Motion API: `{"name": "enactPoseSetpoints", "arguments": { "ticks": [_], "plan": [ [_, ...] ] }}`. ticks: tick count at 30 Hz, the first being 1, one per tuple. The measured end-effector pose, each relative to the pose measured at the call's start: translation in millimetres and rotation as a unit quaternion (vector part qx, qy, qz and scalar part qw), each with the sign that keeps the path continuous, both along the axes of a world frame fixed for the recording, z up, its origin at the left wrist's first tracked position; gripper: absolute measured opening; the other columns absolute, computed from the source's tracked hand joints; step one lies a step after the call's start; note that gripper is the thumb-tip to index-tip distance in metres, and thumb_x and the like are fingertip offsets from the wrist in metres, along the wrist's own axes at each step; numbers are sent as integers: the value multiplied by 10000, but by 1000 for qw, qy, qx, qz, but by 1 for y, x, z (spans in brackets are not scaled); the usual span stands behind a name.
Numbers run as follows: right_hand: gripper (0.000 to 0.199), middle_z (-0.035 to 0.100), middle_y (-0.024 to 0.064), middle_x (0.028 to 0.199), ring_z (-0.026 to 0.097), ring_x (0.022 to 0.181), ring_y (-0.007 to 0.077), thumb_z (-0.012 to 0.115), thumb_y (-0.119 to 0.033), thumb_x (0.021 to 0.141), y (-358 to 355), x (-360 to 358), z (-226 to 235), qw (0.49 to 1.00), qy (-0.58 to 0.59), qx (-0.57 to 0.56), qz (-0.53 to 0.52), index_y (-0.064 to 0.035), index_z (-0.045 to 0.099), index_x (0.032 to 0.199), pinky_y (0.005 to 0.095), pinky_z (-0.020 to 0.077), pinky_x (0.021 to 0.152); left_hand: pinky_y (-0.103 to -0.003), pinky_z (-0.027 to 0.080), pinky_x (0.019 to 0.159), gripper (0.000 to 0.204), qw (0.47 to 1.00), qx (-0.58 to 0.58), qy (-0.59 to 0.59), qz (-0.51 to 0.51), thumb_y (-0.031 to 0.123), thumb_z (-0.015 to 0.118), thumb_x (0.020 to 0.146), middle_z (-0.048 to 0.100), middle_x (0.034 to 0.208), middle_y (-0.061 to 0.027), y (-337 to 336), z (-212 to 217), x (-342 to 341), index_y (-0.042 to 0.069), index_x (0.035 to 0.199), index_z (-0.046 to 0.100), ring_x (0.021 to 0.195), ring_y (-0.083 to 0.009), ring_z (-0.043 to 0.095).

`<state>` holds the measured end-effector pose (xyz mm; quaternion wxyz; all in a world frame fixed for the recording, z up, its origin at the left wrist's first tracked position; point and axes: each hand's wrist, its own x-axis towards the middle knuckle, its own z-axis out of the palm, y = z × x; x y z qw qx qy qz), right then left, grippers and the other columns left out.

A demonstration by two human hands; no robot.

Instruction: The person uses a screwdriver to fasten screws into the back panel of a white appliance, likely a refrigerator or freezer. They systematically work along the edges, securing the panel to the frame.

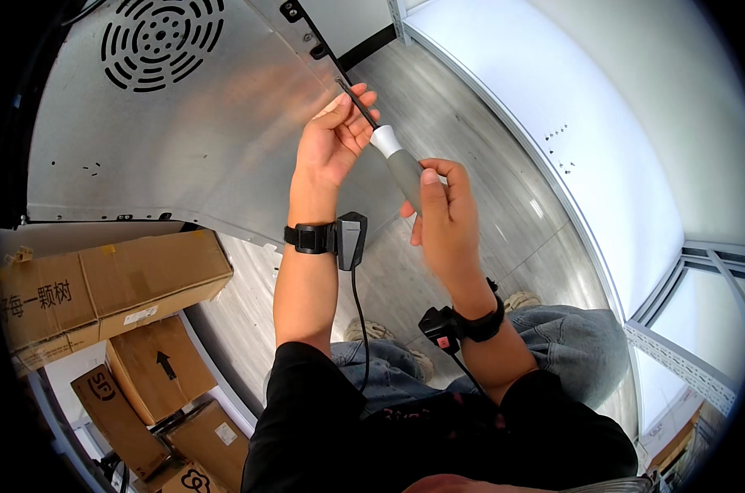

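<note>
1. The right hand [448, 197] was closed around the rear of a screwdriver [405, 171], its thumb lying along the grey handle; the fingers on the far side were partly hidden.
2. The left hand [333, 141] was half curled, palm side showing, with the screwdriver's dark shaft [363, 108] running between its thumb and fingers; whether it pinched the shaft or only steadied it, I could not tell.
3. The screwdriver slanted from the right hand up and leftward, its white collar just beyond the left fingers; its tip was at the edge of a large metal panel [224, 140], near a dark strip [327, 49] with holes and tabs; whether it touched, I could not tell.
4. The panel filled the upper left; a round pattern of slots was cut near its top, and small dark openings showed lower down.
5. Each wrist wore a black strapped device, the left one [352, 241] and the right one [443, 330], both with cables.
6. To the right stood a bright white shelf [602, 156]; several small screws [556, 131] lay on it, some in a short row, well apart from the hands.
7. At the lower left lay a long carton [163, 271]; smaller cardboard boxes [138, 361] were below it, one bearing a black arrow.
</note>
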<state>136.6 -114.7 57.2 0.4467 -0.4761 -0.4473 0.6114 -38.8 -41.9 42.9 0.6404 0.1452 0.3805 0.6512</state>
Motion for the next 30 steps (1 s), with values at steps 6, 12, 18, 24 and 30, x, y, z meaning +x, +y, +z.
{"name": "enactPoseSetpoints", "arguments": {
  "ticks": [6, 12, 18, 24, 30],
  "plan": [
    [330, 548, 46, 675, 556, 557, 130, 557, -227, 885, 2, 4, -4, 995, -77, 49, 51, -3, 461, 1108, 250, 412, 507, -228, 517, 563, 144, 999, -6, 29, 27, 133, 518, 914, 651, 826, -85, 3, -14, -15, 18, 968, 585, 626, -140, 615],
    [277, 566, 64, 689, 492, 493, 105, 524, -141, 888, -5, -6, -10, 990, -13, 127, -51, -5, 458, 1120, 248, 401, 472, -219, 513, 564, 129, 999, 2, 9, 35, 153, 547, 904, 651, 791, -60, 5, -13, -7, 36, 934, 594, 610, -114, 604],
    [252, 579, 59, 680, 457, 449, 71, 436, -209, 941, 7, 9, 2, 983, 163, -77, 47, -18, 477, 1099, 206, 364, 424, -271, 513, 710, 211, 999, 38, 10, 0, 129, 541, 901, 637, 896, -99, -2, -5, 0, -17, 1052, 564, 756, -177, 608],
    [353, 582, 74, 677, 487, 461, 113, 551, -304, 891, 1, 1, -7, 998, -17, 50, 32, -9, 481, 1072, 241, 380, 432, -236, 518, 591, 147, 998, 7, 40, 54, 127, 555, 895, 645, 845, -90, 5, -15, -7, 12, 980, 588, 679, -141, 619],
    [365, 561, 86, 629, 521, 480, 170, 635, -307, 834, -2, -8, -14, 985, -47, 155, -51, 3, 491, 962, 298, 399, 452, -199, 495, 519, 97, 995, -12, 53, 89, 151, 595, 879, 637, 758, -51, 8, -12, 0, 55, 867, 595, 573, -79, 580]
  ]
}}
